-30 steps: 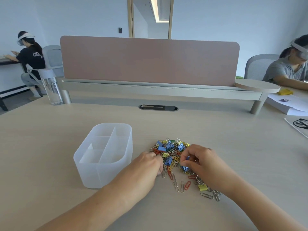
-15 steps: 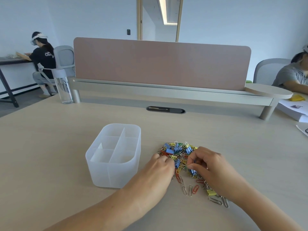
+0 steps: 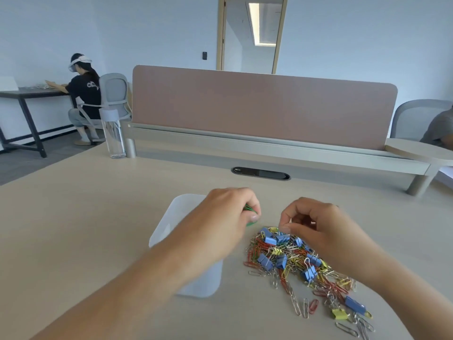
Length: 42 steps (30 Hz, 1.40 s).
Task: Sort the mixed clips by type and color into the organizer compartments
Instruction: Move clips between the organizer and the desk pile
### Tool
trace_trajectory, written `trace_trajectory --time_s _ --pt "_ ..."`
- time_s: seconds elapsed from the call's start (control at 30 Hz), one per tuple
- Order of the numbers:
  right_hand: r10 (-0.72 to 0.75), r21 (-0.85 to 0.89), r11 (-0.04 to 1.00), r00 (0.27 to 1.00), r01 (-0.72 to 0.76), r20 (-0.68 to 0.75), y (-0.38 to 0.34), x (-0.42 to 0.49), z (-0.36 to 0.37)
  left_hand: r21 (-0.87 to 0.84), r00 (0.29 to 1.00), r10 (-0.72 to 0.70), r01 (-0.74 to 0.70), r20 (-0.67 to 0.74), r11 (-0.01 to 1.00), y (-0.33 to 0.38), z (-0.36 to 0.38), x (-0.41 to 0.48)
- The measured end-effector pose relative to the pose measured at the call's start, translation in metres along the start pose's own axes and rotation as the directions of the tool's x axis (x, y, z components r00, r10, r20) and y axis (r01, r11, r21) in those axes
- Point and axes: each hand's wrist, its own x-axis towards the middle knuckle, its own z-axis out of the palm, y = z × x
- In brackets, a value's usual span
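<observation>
Green clips [image 3: 249, 209] sit pinched in the left hand [image 3: 225, 217], above the organizer [image 3: 164, 231] on the desk [image 3: 98, 217]. The right hand [image 3: 316, 224] curls over the pile [image 3: 289, 258] just beside the organizer; whether it grips anything, I cannot tell.

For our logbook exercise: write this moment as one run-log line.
stage: sorting | left hand: grips green clips over organizer | right hand: curled over far edge of clip pile, hold unclear

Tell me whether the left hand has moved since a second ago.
Yes. The left hand went from the left edge of the clip pile to above the organizer, gripping green clips.
</observation>
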Motion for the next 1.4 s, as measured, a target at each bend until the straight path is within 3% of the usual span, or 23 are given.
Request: trace_trajectory --time_s 0.3,0.67,1.07,1.27,1.4 --pt "-0.047 0.124 0.992 0.976 0.021 0.213 -0.054 0.051 0.018 -0.010 0.979 -0.150 0.153 0.139 0.988 -0.047 -0.045 0.000" --pt "-0.038 0.000 0.999 0.927 0.041 0.374 -0.075 0.076 0.034 0.046 0.935 -0.199 0.194 0.293 0.980 -0.054 -0.045 -0.012" --pt "-0.039 -0.016 0.999 0.913 0.049 0.406 -0.078 0.078 0.056 0.116 0.925 -0.280 0.258 0.259 0.959 -0.066 -0.062 -0.013" --pt "0.059 -0.049 0.998 0.848 -0.039 0.526 -0.085 0.073 0.065 0.146 0.915 -0.309 0.279 0.259 0.949 -0.070 -0.062 -0.013" --pt "0.136 -0.076 0.991 0.871 -0.113 0.473 -0.083 0.074 0.068 0.117 0.913 -0.311 0.290 0.265 0.950 -0.070 -0.061 -0.012"
